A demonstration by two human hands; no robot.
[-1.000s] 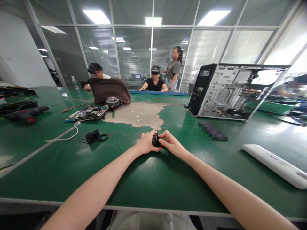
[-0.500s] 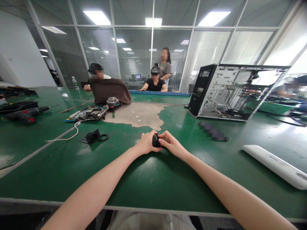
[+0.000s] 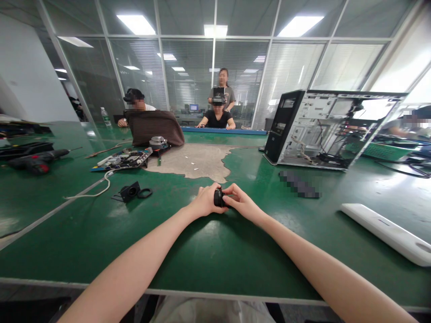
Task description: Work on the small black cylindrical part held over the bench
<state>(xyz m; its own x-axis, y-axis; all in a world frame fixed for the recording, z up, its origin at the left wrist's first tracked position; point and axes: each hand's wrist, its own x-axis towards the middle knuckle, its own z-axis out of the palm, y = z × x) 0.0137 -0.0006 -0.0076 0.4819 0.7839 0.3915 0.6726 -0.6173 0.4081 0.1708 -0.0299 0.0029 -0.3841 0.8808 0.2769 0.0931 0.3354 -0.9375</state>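
Both my hands meet over the green tabletop (image 3: 215, 251) on a small black round part (image 3: 218, 197), which looks like a ribbed cylinder. My left hand (image 3: 206, 200) wraps it from the left, thumb on top. From the right, the fingertips of my right hand (image 3: 238, 200) pinch its side. What lies between those right fingertips is partly hidden. To the left on the table sit a black square-plated part with a round opening (image 3: 129, 192) and a separate black ring (image 3: 145, 193).
An opened computer case (image 3: 303, 130) stands at right, with a dark blurred object (image 3: 299, 184) and a long white plastic piece (image 3: 387, 232) before it. Left are a circuit board (image 3: 123, 160), a white cable (image 3: 108, 181) and a power drill (image 3: 37, 161). Other people sit and stand beyond.
My hands and the black part stay almost in place. The person standing at the back has shifted left and turned toward the table.
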